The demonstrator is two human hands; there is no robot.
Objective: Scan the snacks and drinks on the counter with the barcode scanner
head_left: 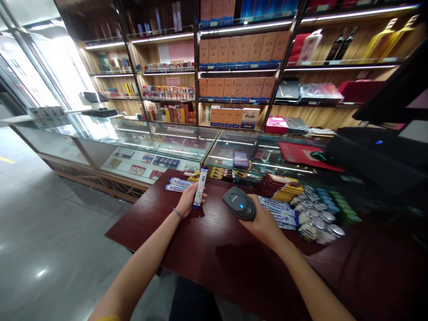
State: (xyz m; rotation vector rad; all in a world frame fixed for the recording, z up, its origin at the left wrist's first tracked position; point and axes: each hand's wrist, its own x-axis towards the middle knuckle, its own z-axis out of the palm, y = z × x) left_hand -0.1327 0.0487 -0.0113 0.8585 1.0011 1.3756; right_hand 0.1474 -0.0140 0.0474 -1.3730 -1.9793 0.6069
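Note:
My left hand [187, 199] is closed around a long, slim snack packet [201, 186], white with blue ends, held upright with its barcode side showing. Just left of that hand, similar blue-and-white packets [179, 183] lie on the dark red wooden table [200, 240]. In my right hand [264, 223] is a black barcode scanner [239, 203] with a lit blue light, its head tilted toward the packet. The scanner is apart from the packet. Beside my right wrist, more blue-and-white packets [279, 211] lie in a row, partly hidden by the hand.
Right of my right hand stand a stack of yellow-and-brown packs [279, 186], several small silver-lidded jars [317, 223] and green packs [344, 207]. A glass display counter [167, 140] borders the table's far side. A dark monitor [374, 147] rises at the right, near a red mat [301, 156].

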